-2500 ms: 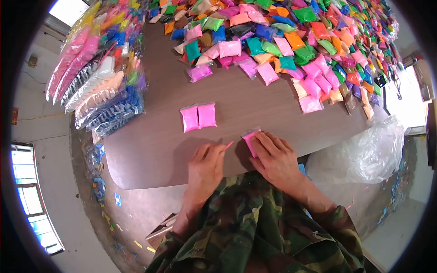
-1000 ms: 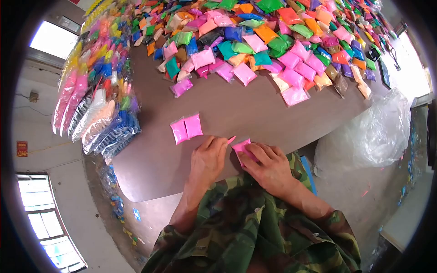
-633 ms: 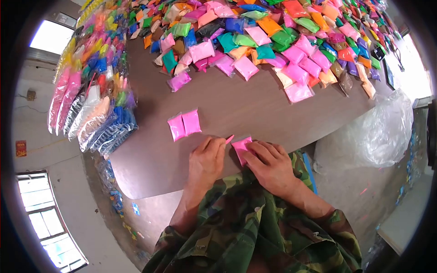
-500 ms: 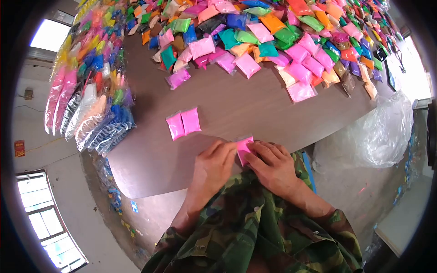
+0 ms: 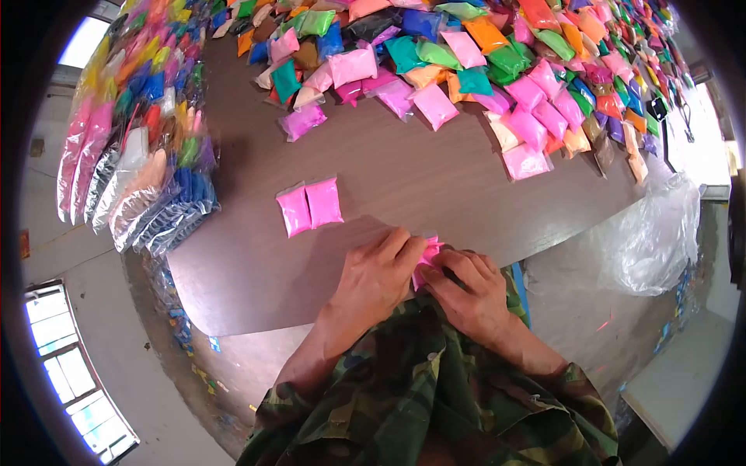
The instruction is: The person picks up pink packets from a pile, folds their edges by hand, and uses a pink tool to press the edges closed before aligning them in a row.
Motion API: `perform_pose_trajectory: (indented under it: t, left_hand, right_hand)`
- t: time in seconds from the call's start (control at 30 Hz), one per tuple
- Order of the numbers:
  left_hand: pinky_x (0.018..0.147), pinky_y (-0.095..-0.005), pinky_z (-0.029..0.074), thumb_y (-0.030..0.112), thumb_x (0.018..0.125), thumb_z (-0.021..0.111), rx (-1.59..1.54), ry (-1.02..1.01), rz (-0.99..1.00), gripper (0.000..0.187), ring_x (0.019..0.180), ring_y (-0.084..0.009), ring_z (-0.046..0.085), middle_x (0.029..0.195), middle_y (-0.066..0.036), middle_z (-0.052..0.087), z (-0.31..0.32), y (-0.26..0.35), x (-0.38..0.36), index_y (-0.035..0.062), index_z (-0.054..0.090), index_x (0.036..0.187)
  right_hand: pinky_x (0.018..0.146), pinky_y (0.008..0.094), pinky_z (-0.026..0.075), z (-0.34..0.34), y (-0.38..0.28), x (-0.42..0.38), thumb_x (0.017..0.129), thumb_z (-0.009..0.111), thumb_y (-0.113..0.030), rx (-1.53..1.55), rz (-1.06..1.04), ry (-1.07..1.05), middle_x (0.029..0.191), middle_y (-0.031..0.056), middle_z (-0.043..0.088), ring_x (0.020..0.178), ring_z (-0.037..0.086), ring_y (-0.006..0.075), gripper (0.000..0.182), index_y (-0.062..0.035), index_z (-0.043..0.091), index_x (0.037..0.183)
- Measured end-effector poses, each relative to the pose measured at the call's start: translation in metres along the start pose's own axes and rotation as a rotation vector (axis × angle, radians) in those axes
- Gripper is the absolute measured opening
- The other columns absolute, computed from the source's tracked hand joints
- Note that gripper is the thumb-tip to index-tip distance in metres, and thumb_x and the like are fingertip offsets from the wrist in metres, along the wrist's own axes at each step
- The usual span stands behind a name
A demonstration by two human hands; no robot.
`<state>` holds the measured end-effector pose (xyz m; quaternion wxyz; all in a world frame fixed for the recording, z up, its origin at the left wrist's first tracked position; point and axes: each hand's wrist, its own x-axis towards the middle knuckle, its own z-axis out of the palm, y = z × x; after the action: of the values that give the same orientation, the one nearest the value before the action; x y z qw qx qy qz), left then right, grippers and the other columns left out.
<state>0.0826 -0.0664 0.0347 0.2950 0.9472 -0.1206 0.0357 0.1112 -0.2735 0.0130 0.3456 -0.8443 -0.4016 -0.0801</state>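
Observation:
Between my two hands, at the table's near edge, is a small pink packet [image 5: 427,262], partly covered by fingers. My left hand [image 5: 378,268] pinches its left side, and my right hand [image 5: 466,289] has its fingers closed on the right side. Two more pink packets, one on the left [image 5: 294,210] and one on the right [image 5: 324,201], lie side by side on the brown table [image 5: 256,272], beyond my left hand.
A large heap of coloured packets [image 5: 474,54] covers the far side of the table. Long clear bags of coloured packets [image 5: 140,179] lie at the left. A clear plastic bag [image 5: 657,241] is at the right, beside the table edge.
My left hand has shifted right over the packet, which now looks more covered and creased between the fingers. The whole view has moved slightly.

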Motion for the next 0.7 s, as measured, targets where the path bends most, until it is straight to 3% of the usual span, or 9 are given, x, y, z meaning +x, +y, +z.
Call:
perform_pose_trajectory:
  t: [0.1, 0.3, 0.4, 0.5, 0.7]
  left_hand:
    - [0.069, -0.0442, 0.057, 0.001, 0.082, 0.070, 0.088, -0.010, -0.003, 0.029, 0.085, -0.0322, 0.069, 0.097, -0.010, 0.059, 0.005, -0.010, 0.012, 0.0058, 0.065, 0.110]
    - [0.071, -0.0449, 0.058, 0.002, 0.083, 0.069, 0.023, -0.065, 0.023, 0.022, 0.089, -0.0314, 0.071, 0.099, -0.010, 0.060, -0.006, 0.000, 0.011, 0.0061, 0.063, 0.104]
    - [0.071, -0.0456, 0.058, 0.002, 0.083, 0.069, 0.054, -0.078, 0.025, 0.023, 0.089, -0.0321, 0.071, 0.098, -0.009, 0.062, -0.005, 0.002, 0.013, 0.0075, 0.063, 0.105]
    - [0.069, -0.0444, 0.057, 0.007, 0.095, 0.069, 0.054, 0.030, -0.032, 0.011, 0.083, -0.0340, 0.070, 0.095, -0.011, 0.067, 0.003, -0.011, 0.018, 0.0064, 0.070, 0.106]
    - [0.065, -0.0433, 0.057, 0.005, 0.094, 0.072, -0.088, 0.114, -0.178, 0.011, 0.076, -0.0335, 0.069, 0.091, -0.010, 0.066, -0.012, 0.015, -0.007, 0.0060, 0.072, 0.105]
  right_hand:
    - [0.091, 0.0388, 0.052, 0.000, 0.000, -0.004, 0.079, 0.076, -0.012, -0.003, 0.014, -0.042, 0.121, 0.0031, 0.065, 0.109, 0.068, 0.0242, 0.037, -0.0135, 0.077, 0.115]
    - [0.088, 0.0380, 0.052, -0.001, 0.000, -0.003, 0.080, 0.075, -0.012, -0.024, -0.010, -0.030, 0.120, 0.0030, 0.065, 0.106, 0.069, 0.0238, 0.036, -0.0134, 0.077, 0.115]
    - [0.087, 0.0375, 0.052, 0.002, 0.000, -0.005, 0.080, 0.077, -0.011, -0.026, 0.003, -0.016, 0.119, 0.0026, 0.064, 0.105, 0.069, 0.0234, 0.035, -0.0141, 0.077, 0.115]
    - [0.085, 0.0376, 0.052, 0.001, 0.002, -0.004, 0.080, 0.080, -0.011, -0.004, -0.006, -0.028, 0.117, 0.0022, 0.064, 0.103, 0.069, 0.0234, 0.035, -0.0150, 0.077, 0.115]
    - [0.084, 0.0379, 0.051, 0.003, 0.001, -0.001, 0.080, 0.086, -0.016, 0.028, 0.027, 0.007, 0.115, 0.0020, 0.064, 0.099, 0.068, 0.0230, 0.034, -0.0157, 0.077, 0.113]
